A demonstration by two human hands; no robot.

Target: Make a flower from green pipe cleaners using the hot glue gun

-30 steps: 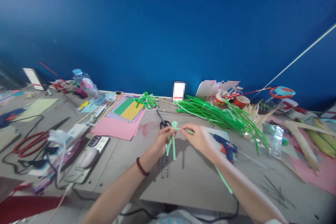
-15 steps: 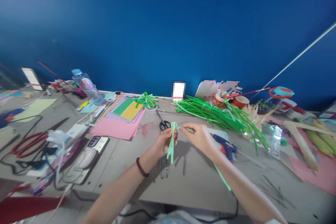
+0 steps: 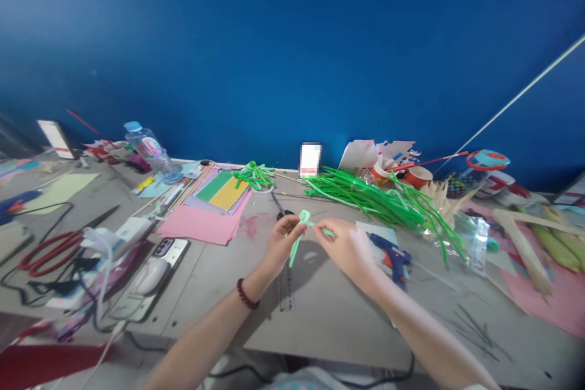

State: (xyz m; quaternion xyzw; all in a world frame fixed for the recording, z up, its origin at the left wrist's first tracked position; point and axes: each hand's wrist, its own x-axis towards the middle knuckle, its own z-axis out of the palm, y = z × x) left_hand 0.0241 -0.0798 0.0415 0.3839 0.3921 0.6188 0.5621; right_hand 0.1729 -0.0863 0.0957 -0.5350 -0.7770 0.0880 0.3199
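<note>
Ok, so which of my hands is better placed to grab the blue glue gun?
Right, probably. The blue glue gun lies just right of your right hand; your left hand is farther off. Both pinch the light green stem, so the right would likely let go first.

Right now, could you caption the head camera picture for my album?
Two hands hold a pale green piece with a curled top, with a bundle of bright green stems beyond.

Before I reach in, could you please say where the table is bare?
Bare table lies between the ruler and right forearm, and between the flat phone and left forearm. Along the wall it is crowded, notably with green stems.
</note>
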